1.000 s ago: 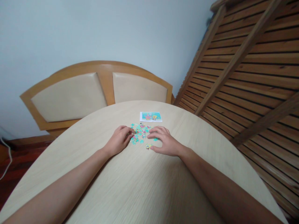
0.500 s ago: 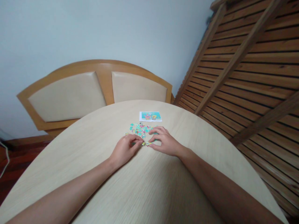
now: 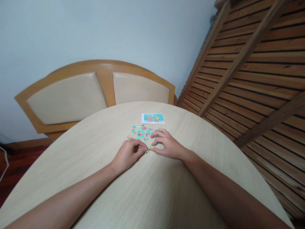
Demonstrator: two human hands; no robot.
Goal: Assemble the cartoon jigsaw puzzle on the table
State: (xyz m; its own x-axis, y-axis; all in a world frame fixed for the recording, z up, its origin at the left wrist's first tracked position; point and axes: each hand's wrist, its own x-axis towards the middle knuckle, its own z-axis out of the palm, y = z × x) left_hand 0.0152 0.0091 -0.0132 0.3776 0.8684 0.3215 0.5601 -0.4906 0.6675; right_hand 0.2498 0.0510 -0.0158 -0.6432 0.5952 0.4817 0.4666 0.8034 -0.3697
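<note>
A heap of small teal and pink jigsaw pieces (image 3: 142, 131) lies on the round pale wooden table (image 3: 152, 190). Behind it lies a small reference picture card (image 3: 152, 118). My left hand (image 3: 128, 154) rests just in front of the heap, fingers curled, its fingertips pinching a yellowish jigsaw piece (image 3: 149, 147). My right hand (image 3: 167, 145) faces it from the right, fingers bent, its thumb and forefinger touching the same piece. The two hands meet at that piece, close to the near edge of the heap.
A wooden headboard with two beige padded panels (image 3: 90, 95) leans on the pale blue wall behind the table. A slatted wooden frame (image 3: 252, 73) leans at the right. A white cable (image 3: 4, 162) hangs over the reddish floor at the far left.
My left hand has drawn back from the heap's left side toward me and met the right hand at the yellowish piece. The right hand's fingers have curled in onto it.
</note>
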